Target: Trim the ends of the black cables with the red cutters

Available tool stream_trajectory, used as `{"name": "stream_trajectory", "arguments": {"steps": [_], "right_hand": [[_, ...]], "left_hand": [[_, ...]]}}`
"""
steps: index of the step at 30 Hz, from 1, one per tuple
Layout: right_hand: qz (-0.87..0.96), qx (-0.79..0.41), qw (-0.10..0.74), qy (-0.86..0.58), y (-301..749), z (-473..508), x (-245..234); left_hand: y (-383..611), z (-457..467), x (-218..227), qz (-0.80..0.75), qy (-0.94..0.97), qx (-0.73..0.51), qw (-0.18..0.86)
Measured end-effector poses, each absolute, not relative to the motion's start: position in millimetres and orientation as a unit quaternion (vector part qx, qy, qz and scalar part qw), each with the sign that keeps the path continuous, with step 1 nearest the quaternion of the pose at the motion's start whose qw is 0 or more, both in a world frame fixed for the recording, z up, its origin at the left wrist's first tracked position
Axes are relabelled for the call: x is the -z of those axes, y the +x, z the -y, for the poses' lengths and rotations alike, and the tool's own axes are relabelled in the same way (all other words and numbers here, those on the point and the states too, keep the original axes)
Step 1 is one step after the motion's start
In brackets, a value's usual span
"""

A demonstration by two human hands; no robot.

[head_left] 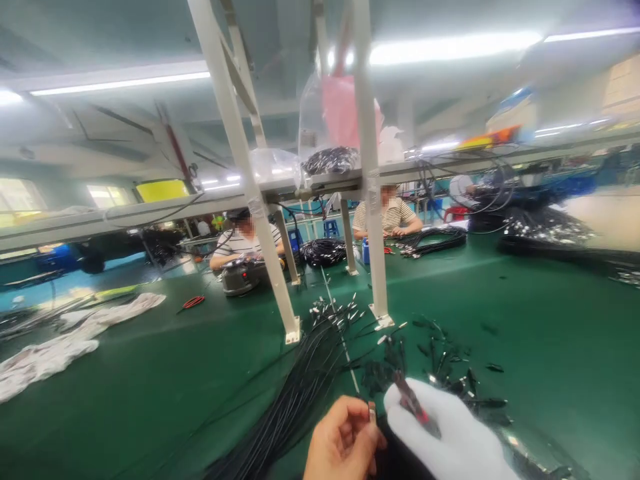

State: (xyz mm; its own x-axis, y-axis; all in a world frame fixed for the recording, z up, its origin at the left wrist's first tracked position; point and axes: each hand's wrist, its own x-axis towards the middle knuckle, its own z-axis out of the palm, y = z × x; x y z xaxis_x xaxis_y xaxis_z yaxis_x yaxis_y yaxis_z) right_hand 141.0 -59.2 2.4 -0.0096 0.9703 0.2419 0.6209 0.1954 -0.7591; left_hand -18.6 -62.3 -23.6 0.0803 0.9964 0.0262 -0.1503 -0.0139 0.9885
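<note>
L hand (pixel 345 440) pinches small metallic pc (pixel 372 412), R gloved hand (pixel 450 427) clamped on pliers (pixel 406 392), twd table's (pixel 200 360) near edge; prob. pliers-work step, next needs steady alignment.

"What sort of place is this?"
"A factory workshop — strip lights (pixel 450 50) overhead, a long green bench (pixel 155 373) strewn with black cables (pixel 290 407)."
"Anyone else there?"
"Two people (pixel 400 215) at the bench's far edge — cable coils (pixel 323 252) near them."

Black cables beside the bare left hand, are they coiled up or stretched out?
Stretched out: the black cables run side by side in a long, loose bundle across the green table.
</note>
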Motion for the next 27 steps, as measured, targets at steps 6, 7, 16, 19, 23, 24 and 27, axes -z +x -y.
{"name": "stream_trajectory", "arguments": {"steps": [6, 7, 16, 19, 23, 24, 27], "right_hand": [[0.709, -0.174, 0.273, -0.626, 157, 41, 10], [0.72, -0.149, 0.268, -0.623, 158, 40, 15], [0.773, -0.073, 0.23, -0.586, 146, 48, 21], [0.777, -0.098, 0.206, -0.586, 144, 51, 16], [0.777, -0.131, 0.19, -0.585, 144, 53, 11], [0.778, -0.136, 0.189, -0.584, 143, 54, 9], [0.78, -0.148, 0.179, -0.581, 142, 55, 5]], "left_hand": [[-22, 66, 6, -0.424, 0.422, -0.604, 0.526], [-23, 65, 7, -0.419, 0.416, -0.613, 0.524], [-22, 64, 14, -0.399, 0.415, -0.632, 0.519], [-20, 67, 12, -0.398, 0.424, -0.637, 0.506], [-19, 69, 8, -0.391, 0.434, -0.635, 0.505], [-19, 70, 7, -0.392, 0.437, -0.631, 0.507], [-19, 72, 1, -0.401, 0.453, -0.613, 0.508]]}}
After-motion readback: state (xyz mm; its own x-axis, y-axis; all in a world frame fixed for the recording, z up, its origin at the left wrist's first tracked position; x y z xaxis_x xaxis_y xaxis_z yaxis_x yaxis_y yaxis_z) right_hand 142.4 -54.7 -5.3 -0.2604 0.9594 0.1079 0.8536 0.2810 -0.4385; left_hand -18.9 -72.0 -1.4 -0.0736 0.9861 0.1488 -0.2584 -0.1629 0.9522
